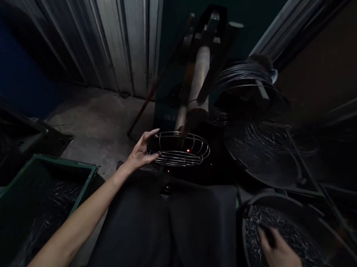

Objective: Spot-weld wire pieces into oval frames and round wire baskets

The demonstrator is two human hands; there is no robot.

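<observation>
My left hand (143,150) grips the left side of a round wire basket (180,165), thumb on one side and fingers on the other. The basket is held level just in front of the machine's lower electrode, and small orange sparks glow at and below it. My right hand (283,263) reaches into a large dark tub (265,196) filled with many small shiny metal wire pieces (311,258). Its fingers are curled down at the pieces; what lies between them, if anything, is hidden and blurred.
A machine with a thick metal arm (202,69) stands straight ahead. At right behind the tub is a wide pan (262,160) with wire rings, and a coil of wire (247,74) above it. A green crate (91,171) holding metal pieces sits at left. A dark apron (168,240) covers my lap.
</observation>
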